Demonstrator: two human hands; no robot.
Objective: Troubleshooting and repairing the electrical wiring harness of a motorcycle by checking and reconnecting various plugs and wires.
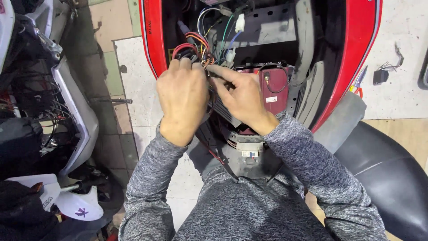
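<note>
Left hand (183,100) fingers curled round wire bundle (196,47), right hand (238,96) fingertips pinching connector end. Best keep bundle steady, tug plug not wires, mind battery (274,85).

Small white label (271,99) on maroon battery (274,87); white-blue label (249,153) below.

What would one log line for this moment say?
left hand: gripping bundle of coloured wires | right hand: fingers on same bundle | place: open red scooter body | beside: dark red box-shaped battery
</note>
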